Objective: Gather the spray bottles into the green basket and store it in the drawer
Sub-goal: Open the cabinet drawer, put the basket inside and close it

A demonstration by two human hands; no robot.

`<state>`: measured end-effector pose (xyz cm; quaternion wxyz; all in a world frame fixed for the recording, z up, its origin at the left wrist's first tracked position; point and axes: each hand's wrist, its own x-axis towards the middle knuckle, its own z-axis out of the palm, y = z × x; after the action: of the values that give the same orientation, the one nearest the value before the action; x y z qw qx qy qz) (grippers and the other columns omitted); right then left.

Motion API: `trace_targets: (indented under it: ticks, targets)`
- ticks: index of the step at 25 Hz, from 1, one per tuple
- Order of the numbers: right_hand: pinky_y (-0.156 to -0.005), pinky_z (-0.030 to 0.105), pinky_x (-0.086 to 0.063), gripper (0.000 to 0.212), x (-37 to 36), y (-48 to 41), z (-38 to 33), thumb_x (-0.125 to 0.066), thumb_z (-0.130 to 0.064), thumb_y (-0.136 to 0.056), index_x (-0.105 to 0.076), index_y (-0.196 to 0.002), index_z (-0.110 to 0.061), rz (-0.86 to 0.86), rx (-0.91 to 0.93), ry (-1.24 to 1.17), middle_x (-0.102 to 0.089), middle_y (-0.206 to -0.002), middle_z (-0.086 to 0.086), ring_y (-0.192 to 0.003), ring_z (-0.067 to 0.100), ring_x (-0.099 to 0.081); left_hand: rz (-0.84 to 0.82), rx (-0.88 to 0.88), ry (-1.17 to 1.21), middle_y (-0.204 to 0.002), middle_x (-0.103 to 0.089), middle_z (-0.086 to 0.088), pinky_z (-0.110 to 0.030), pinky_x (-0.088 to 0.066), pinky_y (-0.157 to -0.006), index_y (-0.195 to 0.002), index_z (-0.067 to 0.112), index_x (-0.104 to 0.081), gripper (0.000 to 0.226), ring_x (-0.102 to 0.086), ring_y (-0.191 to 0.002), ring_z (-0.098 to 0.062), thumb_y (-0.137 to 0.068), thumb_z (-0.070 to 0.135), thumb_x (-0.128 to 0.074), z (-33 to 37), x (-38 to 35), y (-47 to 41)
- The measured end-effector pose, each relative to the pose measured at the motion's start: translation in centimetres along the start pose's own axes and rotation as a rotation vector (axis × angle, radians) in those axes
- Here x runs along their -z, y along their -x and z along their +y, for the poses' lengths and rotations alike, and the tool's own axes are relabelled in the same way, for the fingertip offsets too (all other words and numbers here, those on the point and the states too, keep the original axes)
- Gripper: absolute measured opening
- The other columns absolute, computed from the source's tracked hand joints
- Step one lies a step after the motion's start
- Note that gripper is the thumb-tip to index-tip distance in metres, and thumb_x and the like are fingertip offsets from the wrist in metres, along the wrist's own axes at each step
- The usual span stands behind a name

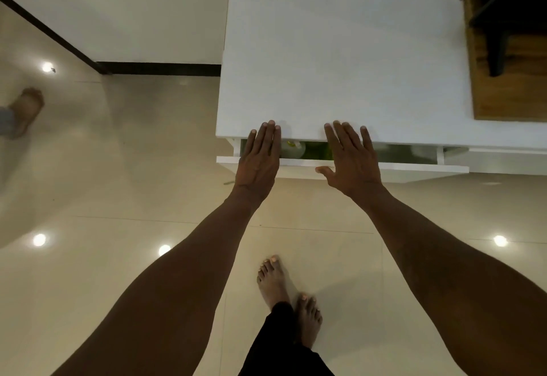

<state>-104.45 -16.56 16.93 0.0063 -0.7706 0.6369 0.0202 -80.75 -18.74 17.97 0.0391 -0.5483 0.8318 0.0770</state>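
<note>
The drawer (340,165) stands open only a narrow way, its white front (414,166) pulled just clear of the cabinet edge. In the gap shows a strip of the green basket (318,152), dim and partly hidden by the hands. Beside the green, to the left, a pale bottle (293,149) with a yellowish tint lies inside the drawer; further right in the gap more pale shapes show, too blurred to tell what they are.

The left hand (259,159) lies flat across the gap, fingers straight and close together, fingertips over the front edge of the counter (340,58) and palm over the drawer front. The right hand (352,162) lies the same way, fingers spread a little, thumb out to the left along the drawer front. Neither grip is closed on anything; both hands are open and flat, and whether they press on the drawer front or only hover over it cannot be told.

The counter is a bare white top. At its far right edge sits a wooden board (503,79) with a dark stand (500,20) on it.

Below, on the glossy tiled floor (148,168), the person's bare feet (290,298) stand close together under a dark trouser leg. At the far left, another person's bare foot (26,109) shows, blurred.
</note>
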Motion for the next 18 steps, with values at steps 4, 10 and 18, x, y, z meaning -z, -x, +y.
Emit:
trace_targets:
  ticks: [4, 10, 18]
  targets:
    - [-0.113, 0.051, -0.035, 0.075, -0.9, -1.0, -0.2, -0.072, -0.043, -0.084, -0.044, -0.143, -0.006, 0.052, -0.007, -0.064, -0.048, -0.147, 0.016, -0.139, 0.034, -0.042, -0.049, -0.070, -0.020, -0.166, -0.008, -0.019, -0.045, -0.012, -0.127, -0.157, 0.000, -0.006, 0.064, -0.006, -0.155, -0.032, -0.101, 0.000, -0.036, -0.4, -0.5, -1.5]
    - [-0.093, 0.042, -0.048, 0.055, -1.9, -2.2, 0.5, -0.070, -0.045, -0.083, -0.059, -0.125, -0.012, 0.266, 0.054, 0.025, -0.061, -0.131, 0.004, -0.116, 0.027, -0.059, 0.118, -0.105, -0.033, -0.153, -0.044, -0.018, -0.047, -0.036, -0.117, -0.147, -0.001, -0.042, 0.054, -0.038, -0.145, -0.033, -0.094, -0.002, -0.051, -0.9, -0.9, -2.2]
    - [-0.081, 0.038, -0.039, 0.027, -2.6, -4.3, 1.5, -0.067, -0.043, -0.087, -0.060, -0.103, -0.022, 0.308, 0.054, -0.013, -0.063, -0.113, -0.006, -0.098, 0.022, -0.058, 0.354, -0.173, -0.067, -0.124, -0.070, -0.016, -0.047, -0.057, -0.094, -0.120, 0.000, -0.071, 0.043, -0.066, -0.118, -0.032, -0.088, -0.005, -0.042, -1.1, -1.7, -3.8]
